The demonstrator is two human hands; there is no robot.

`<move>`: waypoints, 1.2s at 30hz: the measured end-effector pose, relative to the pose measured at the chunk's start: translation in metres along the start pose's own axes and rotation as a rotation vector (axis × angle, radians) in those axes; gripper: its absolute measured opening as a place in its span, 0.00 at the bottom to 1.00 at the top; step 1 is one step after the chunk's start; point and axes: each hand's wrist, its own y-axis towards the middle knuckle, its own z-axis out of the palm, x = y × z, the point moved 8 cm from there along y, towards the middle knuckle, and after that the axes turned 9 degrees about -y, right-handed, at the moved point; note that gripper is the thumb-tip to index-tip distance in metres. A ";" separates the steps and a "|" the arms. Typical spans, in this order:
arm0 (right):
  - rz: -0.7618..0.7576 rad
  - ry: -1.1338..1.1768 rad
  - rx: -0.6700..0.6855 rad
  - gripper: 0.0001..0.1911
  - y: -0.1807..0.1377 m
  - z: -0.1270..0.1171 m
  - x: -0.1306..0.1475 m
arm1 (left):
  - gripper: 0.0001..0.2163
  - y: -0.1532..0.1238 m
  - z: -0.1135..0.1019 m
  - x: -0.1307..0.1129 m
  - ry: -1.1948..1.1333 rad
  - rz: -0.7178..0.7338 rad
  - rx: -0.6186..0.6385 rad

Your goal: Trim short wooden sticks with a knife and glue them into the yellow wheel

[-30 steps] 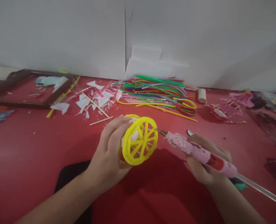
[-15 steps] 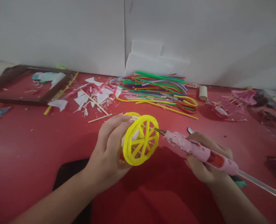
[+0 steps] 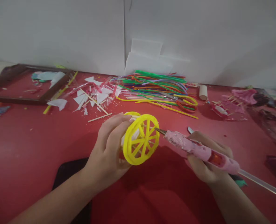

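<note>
My left hand [image 3: 112, 146] is closed around a small craft model with a yellow spoked wheel [image 3: 141, 140] facing me. Part of a second yellow wheel [image 3: 132, 114] shows behind it, with white material between the two; my fingers hide much of the body. In my right hand [image 3: 208, 160] is a pink hot glue gun [image 3: 198, 151], pen-shaped, with a clear glue stick [image 3: 264, 183] sticking out of its rear. Its metal tip [image 3: 160, 131] is at the right rim of the front wheel; whether it touches, I cannot tell.
Behind my hands lies a bundle of colourful pipe cleaners [image 3: 156, 85] with scissors [image 3: 186, 102]. Paper scraps and sticks [image 3: 95, 96] are left of it, near a brown frame [image 3: 30, 101]. A pink model [image 3: 236, 102] stands right. A black flat object [image 3: 70, 171] lies under my left arm.
Almost nothing differs. The wheel and the glue gun tip keep their places against each other, and the view has shifted very slightly.
</note>
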 end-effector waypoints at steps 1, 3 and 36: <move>0.002 0.008 -0.004 0.02 0.000 0.000 0.000 | 0.38 0.000 0.000 0.000 -0.003 -0.001 -0.002; 0.004 0.017 -0.006 0.05 -0.001 -0.001 0.000 | 0.37 0.000 -0.001 0.002 -0.012 -0.014 -0.006; 0.025 0.017 -0.035 0.09 -0.001 -0.003 0.002 | 0.39 -0.002 0.001 0.006 -0.019 -0.057 0.003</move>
